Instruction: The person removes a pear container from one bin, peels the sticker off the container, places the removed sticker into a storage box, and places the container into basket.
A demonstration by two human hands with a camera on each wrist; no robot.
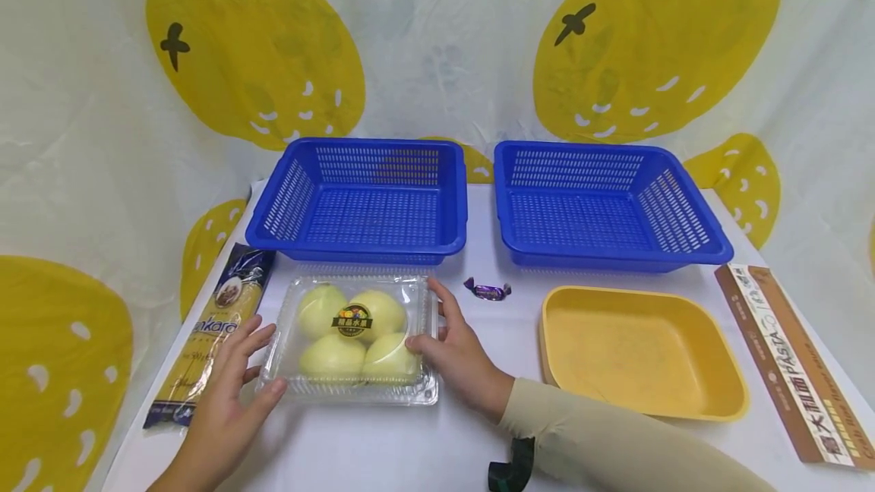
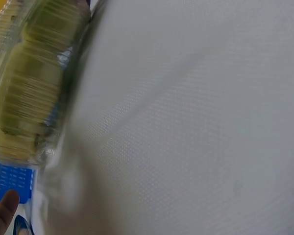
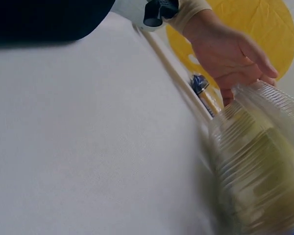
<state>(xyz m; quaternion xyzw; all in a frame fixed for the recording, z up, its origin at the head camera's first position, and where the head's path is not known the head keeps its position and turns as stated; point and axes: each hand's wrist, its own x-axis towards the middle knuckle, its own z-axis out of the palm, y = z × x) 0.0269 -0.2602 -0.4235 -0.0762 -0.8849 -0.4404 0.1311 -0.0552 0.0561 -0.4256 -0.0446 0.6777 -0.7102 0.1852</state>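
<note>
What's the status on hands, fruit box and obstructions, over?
Right hand gripping clear fruit box. Left hand at its left side, contact unclear. Wrapped candy right of box, blocking neither hand.

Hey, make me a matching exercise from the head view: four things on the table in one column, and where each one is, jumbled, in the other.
Things:
1. Purple-wrapped candy
2. Clear fruit box
3. Brown-and-white pasta carton
4. Yellow-and-blue packet

Places:
A. Near the right edge of the table
B. Gripped by the right hand
C. Near the table's left edge
D. Between the fruit box and the yellow tray

Right pairs: 1-D, 2-B, 3-A, 4-C.
</note>
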